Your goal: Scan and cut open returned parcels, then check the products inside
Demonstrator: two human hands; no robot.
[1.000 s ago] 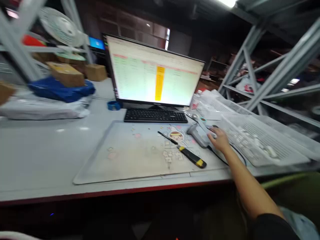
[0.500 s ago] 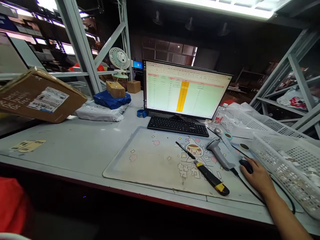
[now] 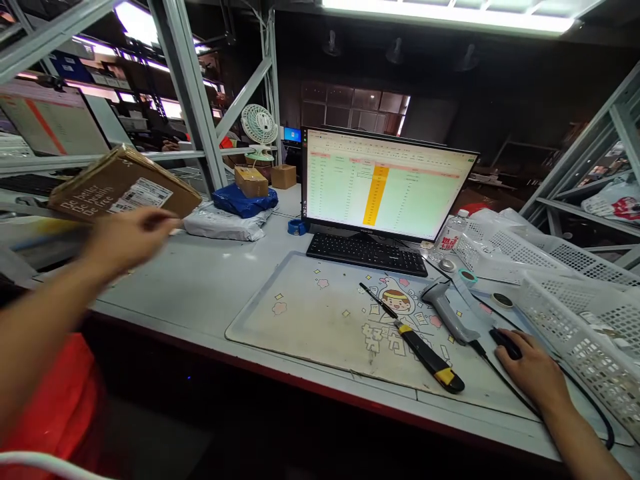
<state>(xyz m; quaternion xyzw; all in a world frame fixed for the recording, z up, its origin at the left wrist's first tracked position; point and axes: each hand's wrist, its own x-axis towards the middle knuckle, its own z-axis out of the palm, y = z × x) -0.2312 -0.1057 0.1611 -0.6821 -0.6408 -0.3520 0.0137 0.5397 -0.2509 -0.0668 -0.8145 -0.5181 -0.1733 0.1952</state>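
My right hand (image 3: 535,370) rests over a black computer mouse (image 3: 506,343) at the right of the printed desk mat (image 3: 300,333), fingers curled on it. My left hand (image 3: 133,240) is raised at the left, in front of a brown cardboard box (image 3: 125,183) with a white shipping label. Motion smears its fingers, so I cannot tell whether they hold anything or touch the box. A grey barcode scanner (image 3: 449,312) lies left of the mouse. Beside it are a yellow-and-black utility knife (image 3: 430,357) and a black pen (image 3: 377,300).
Behind the mat stand a black keyboard (image 3: 367,255) and a monitor (image 3: 390,187) showing a spreadsheet. White perforated baskets (image 3: 575,327) line the right side. A white parcel (image 3: 225,223), a blue parcel (image 3: 245,202) and small boxes are at the back left, near a fan (image 3: 260,127).
My left hand has come into view at the left, in front of the brown box. The view has shifted left. My right hand stays on the mouse.
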